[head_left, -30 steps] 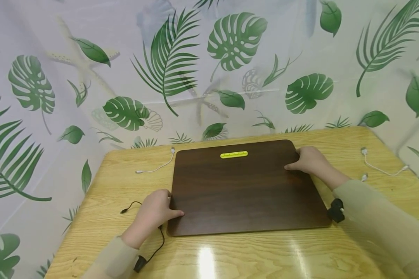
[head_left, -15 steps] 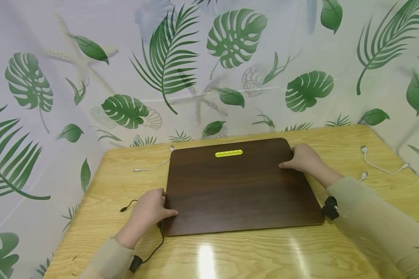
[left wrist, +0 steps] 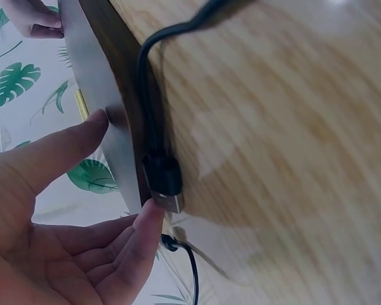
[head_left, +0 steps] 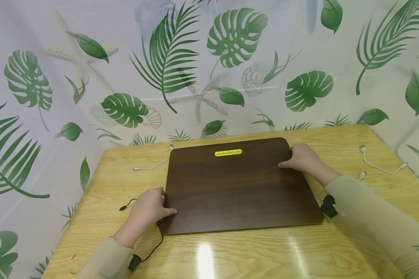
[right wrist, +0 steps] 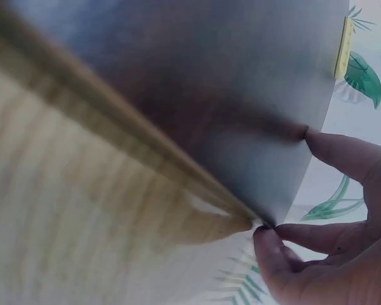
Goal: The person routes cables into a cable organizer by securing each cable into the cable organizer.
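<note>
A dark brown rectangular board (head_left: 237,190) lies on or just above the wooden table; the gap under it is hard to judge. My left hand (head_left: 144,207) grips its left edge, thumb on the top face and fingers at the side and underneath. On the far right edge my right hand (head_left: 302,157) pinches the board the same way, thumb on top. Near the board's far edge sits a yellow slotted strip (head_left: 228,152). In the left wrist view a black cable's USB plug (left wrist: 163,178) is beside my left fingertips, close under the board's edge.
White cables lie on the wooden table (head_left: 90,228): one with its plug (head_left: 136,169) at the back left, a longer one (head_left: 378,168) at the right, and a plug end (head_left: 362,175) near the right sleeve. A leaf-patterned curtain (head_left: 265,58) stands behind the table.
Both hands have shifted the board slightly to the left, mostly during the first half second. The grip of each hand and the cables on the table look unchanged.
</note>
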A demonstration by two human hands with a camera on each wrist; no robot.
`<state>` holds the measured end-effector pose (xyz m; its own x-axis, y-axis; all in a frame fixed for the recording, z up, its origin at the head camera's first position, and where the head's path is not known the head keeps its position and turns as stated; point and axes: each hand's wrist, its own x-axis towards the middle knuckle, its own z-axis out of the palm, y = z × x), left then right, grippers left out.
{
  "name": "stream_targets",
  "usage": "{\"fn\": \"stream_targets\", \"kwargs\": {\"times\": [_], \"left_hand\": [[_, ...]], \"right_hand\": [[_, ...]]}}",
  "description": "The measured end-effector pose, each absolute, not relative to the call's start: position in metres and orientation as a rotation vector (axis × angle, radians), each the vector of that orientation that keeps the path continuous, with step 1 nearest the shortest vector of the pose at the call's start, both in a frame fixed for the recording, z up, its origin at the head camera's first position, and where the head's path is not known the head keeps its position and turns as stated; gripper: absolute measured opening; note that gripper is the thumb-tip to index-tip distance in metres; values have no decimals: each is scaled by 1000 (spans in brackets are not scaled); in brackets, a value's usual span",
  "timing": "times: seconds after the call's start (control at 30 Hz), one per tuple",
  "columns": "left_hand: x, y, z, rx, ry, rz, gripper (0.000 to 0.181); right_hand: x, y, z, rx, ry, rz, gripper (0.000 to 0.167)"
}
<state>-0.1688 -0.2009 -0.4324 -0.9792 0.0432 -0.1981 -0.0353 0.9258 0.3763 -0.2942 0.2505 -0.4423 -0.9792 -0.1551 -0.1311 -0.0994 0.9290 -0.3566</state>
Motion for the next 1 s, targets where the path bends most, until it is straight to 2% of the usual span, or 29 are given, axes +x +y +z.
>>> {"fn": "stream_targets", "kwargs": {"times": [0.13,0.3,0.57,1.0], "left_hand": [[-168,-203,-430,20,2874,594,60],[-165,-207,-421,7,2872,589,60],[-162,-224,-412,34,2953,524,37],[-141,-245,-406,27,2976,501,29]], "right_hand": [[-293,242,-436,-230,2996,-429,64],[-291,226,-429,-264,3010,-460,64],[-286,190,-413,-288,2942,-634,50],[-272,132,-404,-389,2826,-864,31]]}}
